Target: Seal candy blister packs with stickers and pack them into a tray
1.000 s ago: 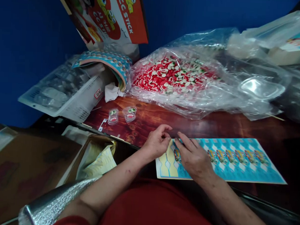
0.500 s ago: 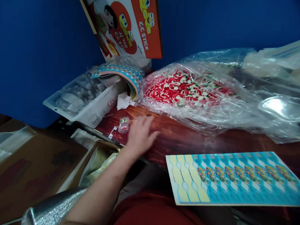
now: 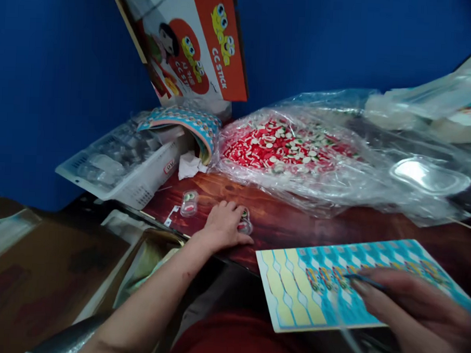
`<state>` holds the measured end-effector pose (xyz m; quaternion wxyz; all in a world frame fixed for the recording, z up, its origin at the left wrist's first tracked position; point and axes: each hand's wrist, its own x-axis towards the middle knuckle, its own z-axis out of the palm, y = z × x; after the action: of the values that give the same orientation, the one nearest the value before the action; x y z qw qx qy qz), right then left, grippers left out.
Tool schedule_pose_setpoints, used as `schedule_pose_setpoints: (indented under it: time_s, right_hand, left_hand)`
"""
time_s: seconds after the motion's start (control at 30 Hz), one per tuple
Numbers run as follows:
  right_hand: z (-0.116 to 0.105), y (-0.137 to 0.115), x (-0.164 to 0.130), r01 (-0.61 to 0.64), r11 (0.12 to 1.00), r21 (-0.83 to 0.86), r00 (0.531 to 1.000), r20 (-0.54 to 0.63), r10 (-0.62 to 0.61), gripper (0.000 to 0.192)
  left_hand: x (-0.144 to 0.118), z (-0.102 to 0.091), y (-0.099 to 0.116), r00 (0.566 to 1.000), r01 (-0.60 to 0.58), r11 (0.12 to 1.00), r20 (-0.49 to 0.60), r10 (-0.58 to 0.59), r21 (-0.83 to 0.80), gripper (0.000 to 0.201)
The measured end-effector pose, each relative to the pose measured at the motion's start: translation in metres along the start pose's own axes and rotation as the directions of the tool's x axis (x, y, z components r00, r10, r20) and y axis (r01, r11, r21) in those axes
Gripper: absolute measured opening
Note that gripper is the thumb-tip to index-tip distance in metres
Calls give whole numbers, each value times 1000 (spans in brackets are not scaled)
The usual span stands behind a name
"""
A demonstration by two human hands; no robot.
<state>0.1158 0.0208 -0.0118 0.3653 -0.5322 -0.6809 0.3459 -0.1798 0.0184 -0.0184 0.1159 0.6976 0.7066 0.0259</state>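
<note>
My left hand (image 3: 226,225) rests low over the wood-grain table, its fingers curled around a small clear plastic case (image 3: 246,224) with red and green bits inside. A second such case (image 3: 189,203) lies to its left. My right hand (image 3: 417,304), blurred, is closed on a thin dark pointed tool (image 3: 367,280), whose exact kind I cannot make out. It hovers above a blue and yellow sticker sheet (image 3: 289,288) at the table's front edge. A pale, smeared strip (image 3: 348,332) shows below its fingertips.
A clear bag of red, white and green slices (image 3: 279,142) lies behind my hands. At the left stands a white basket (image 3: 142,175) of clear plastic pieces, with a curled sticker sheet (image 3: 183,117) over it. Crumpled paper (image 3: 189,165) and a printed carton (image 3: 221,51) are nearby.
My left hand has slid right and toward me, a clear case now showing beside its fingers. My right hand has come in over the sticker sheet with the dark tool. The view has shifted slightly.
</note>
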Motion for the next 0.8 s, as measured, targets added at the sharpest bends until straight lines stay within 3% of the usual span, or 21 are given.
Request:
schedule_pose_setpoints:
  time_s: [0.07, 0.13, 0.17, 0.2, 0.27, 0.33, 0.4, 0.5, 0.6, 0.7, 0.8]
  right_hand:
    - [9, -14, 6, -42, 998, 53, 991, 132, 35, 19]
    - [17, -26, 12, -30, 997, 65, 970, 243, 13, 19]
    - [21, -32, 14, -3, 999, 55, 959, 282, -13, 19]
    - [25, -39, 17, 28, 999, 36, 948, 317, -38, 18]
    - [35, -52, 22, 101, 995, 7, 926, 366, -96, 15]
    - [48, -63, 27, 149, 989, -3, 913, 386, -136, 15]
    - [64, -69, 30, 155, 988, -13, 908, 396, -137, 16]
    - [80, -64, 33, 98, 995, -28, 908, 411, -78, 17]
    - [82, -54, 37, 25, 999, 27, 919, 394, -34, 19]
    - [72, -59, 44, -4, 990, 140, 897, 439, -58, 20]
    - [70, -73, 48, -25, 976, 217, 800, 590, -111, 20]
  left_hand:
    - [-10, 3, 13, 992, 65, 994, -106, -74, -89, 87]
    - [-25, 1, 17, 947, 128, 944, -247, -208, -304, 75]
    - [-35, 0, 18, 921, 133, 874, -268, -284, -468, 64]
    - [-46, -2, 18, 913, 119, 756, -229, -338, -644, 55]
    - [-69, -4, 21, 945, 101, 407, -40, -324, -908, 53]
    - [-87, -4, 25, 966, 150, 100, 124, -228, -984, 59]
    - [-95, -2, 27, 949, 208, -41, 212, -235, -977, 57]
    - [-95, 7, 23, 885, 255, -78, 265, -382, -964, 46]
    - [-93, 14, 13, 837, 224, -74, 231, -497, -972, 41]
    - [-98, 10, 5, 849, 165, -41, 163, -503, -986, 45]
    - [-108, -1, 5, 890, 118, 11, 101, -445, -993, 64]
